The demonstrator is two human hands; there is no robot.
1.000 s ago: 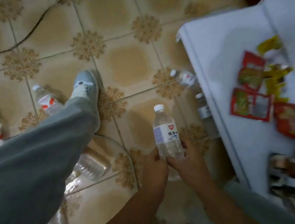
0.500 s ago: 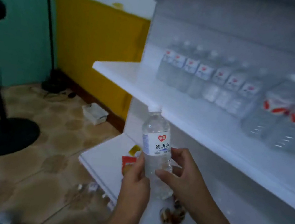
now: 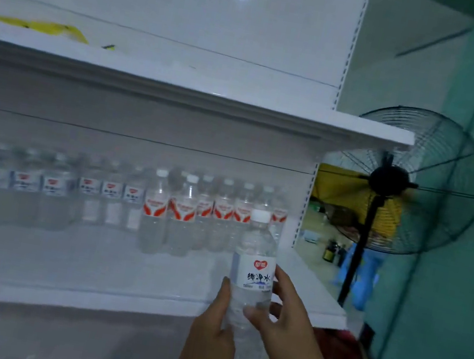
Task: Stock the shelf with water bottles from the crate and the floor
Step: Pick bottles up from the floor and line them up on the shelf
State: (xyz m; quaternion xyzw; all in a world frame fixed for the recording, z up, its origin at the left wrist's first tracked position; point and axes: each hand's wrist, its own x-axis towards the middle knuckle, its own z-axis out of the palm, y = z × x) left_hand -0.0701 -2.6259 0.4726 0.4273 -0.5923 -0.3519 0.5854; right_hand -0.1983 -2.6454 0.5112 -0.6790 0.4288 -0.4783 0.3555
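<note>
I hold one clear water bottle (image 3: 254,263) upright with a white cap and a white label bearing a red heart. My left hand (image 3: 210,341) grips its lower body from the left, and my right hand (image 3: 284,322) wraps it from the right. The bottle is in front of the middle white shelf (image 3: 88,273), near its right end. A row of several water bottles (image 3: 119,200) stands at the back of that shelf, some with red-and-white labels (image 3: 183,211). The front strip of the shelf is bare.
An upper shelf (image 3: 182,88) holds yellow packaging (image 3: 35,25) at the left. A black standing fan (image 3: 392,180) is right of the shelf unit, before a teal wall (image 3: 463,280). Something red (image 3: 339,350) lies below the shelf's right end.
My view has swung up from the floor to the shelf front. Both hands have carried the bottle up and rightward to the middle shelf's right end.
</note>
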